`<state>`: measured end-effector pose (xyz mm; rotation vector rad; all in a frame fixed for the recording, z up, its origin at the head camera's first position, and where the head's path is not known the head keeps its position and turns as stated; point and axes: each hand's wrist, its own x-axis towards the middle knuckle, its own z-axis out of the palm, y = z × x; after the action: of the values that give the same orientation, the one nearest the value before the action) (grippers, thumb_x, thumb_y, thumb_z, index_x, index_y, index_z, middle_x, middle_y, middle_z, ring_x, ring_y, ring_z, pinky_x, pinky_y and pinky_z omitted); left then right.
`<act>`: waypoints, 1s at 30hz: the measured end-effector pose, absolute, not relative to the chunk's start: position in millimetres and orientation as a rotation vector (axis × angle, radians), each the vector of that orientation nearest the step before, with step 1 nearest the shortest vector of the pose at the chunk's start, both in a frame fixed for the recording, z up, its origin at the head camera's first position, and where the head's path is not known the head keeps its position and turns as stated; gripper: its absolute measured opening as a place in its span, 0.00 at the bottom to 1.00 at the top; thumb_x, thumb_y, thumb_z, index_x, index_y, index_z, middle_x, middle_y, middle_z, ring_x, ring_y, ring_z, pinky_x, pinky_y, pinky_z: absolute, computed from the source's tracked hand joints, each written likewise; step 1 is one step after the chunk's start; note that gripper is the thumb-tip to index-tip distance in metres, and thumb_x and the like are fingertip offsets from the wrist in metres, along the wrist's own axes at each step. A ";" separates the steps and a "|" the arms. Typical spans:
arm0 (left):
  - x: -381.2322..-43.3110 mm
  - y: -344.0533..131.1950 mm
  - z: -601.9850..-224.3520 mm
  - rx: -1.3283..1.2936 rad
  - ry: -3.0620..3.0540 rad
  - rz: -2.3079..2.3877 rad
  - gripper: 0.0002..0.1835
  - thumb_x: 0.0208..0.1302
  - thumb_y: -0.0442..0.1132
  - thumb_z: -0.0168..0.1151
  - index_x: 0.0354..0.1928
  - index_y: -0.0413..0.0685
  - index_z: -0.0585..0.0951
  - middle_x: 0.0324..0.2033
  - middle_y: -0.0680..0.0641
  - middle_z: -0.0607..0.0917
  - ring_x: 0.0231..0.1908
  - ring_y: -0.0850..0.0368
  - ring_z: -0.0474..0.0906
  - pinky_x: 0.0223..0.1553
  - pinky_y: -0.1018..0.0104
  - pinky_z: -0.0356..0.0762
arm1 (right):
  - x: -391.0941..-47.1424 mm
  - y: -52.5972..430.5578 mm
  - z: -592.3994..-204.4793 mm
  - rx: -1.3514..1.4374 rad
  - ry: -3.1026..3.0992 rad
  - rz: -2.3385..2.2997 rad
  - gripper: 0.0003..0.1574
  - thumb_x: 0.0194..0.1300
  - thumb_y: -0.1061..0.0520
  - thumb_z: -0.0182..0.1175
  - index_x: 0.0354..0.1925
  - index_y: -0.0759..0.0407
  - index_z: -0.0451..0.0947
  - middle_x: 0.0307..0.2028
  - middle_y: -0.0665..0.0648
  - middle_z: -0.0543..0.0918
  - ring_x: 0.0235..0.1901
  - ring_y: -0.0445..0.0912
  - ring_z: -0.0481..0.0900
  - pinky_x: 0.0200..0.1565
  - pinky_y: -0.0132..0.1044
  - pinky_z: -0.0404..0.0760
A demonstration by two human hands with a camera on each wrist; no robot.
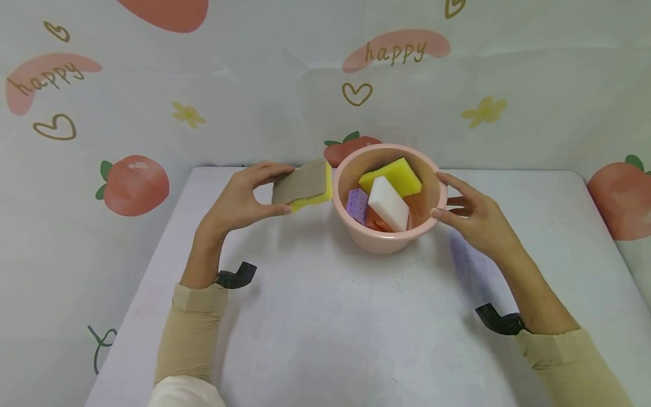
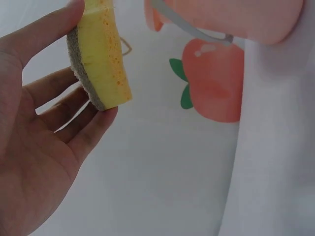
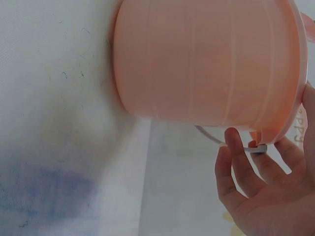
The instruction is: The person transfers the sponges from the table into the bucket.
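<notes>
My left hand (image 1: 236, 198) pinches a yellow sponge with a grey-brown scouring layer (image 1: 305, 183) between thumb and fingers, raised just left of the pink bucket (image 1: 378, 243). In the left wrist view the sponge (image 2: 101, 59) shows its grey side toward the palm. At the bucket's right side, my right hand (image 1: 475, 217) holds the rim between thumb and fingers. Its fingers (image 3: 241, 152) curl beside the handle joint in the right wrist view. Inside the bucket lie another yellow sponge (image 1: 399, 176), a white sponge block (image 1: 389, 206) and a purple sponge (image 1: 357, 205).
The bucket stands toward the back of a white table (image 1: 325, 328), close to a hanging cloth (image 1: 269, 85) printed with fruit, hearts and words. A grey handle (image 2: 197, 27) hangs on the bucket's far side. Black straps (image 1: 236, 276) sit at both wrists.
</notes>
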<state>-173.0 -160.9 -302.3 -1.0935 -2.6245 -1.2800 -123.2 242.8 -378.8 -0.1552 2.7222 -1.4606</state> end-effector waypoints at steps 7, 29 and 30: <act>-176.8 -148.7 -285.8 -1.094 -2.646 -1.164 0.32 0.42 0.34 0.74 0.54 0.39 0.76 0.50 0.44 0.77 0.49 0.52 0.72 0.53 0.64 0.68 | -122.1 242.1 -375.6 -0.166 2.736 -1.445 0.42 0.56 0.46 0.63 0.65 0.27 0.56 0.64 0.46 0.62 0.51 0.51 0.73 0.44 0.47 0.79; -188.8 -106.5 -267.7 -1.238 -2.618 -1.169 0.32 0.40 0.36 0.75 0.53 0.40 0.77 0.47 0.44 0.77 0.45 0.54 0.73 0.48 0.69 0.70 | -124.0 242.4 -378.5 -0.165 2.736 -1.452 0.43 0.55 0.48 0.64 0.64 0.28 0.57 0.64 0.46 0.62 0.50 0.49 0.73 0.39 0.22 0.75; -190.3 -104.5 -268.3 -1.245 -2.613 -1.176 0.32 0.40 0.36 0.76 0.52 0.40 0.77 0.47 0.45 0.77 0.45 0.54 0.72 0.48 0.68 0.70 | -124.1 242.4 -379.0 -0.165 2.743 -1.445 0.43 0.55 0.48 0.64 0.65 0.28 0.57 0.64 0.46 0.62 0.50 0.49 0.73 0.39 0.22 0.76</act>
<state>-190.3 -104.5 -268.3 -1.2452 -2.6126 -1.1762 -124.1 242.4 -379.0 -0.1649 2.7431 -1.4445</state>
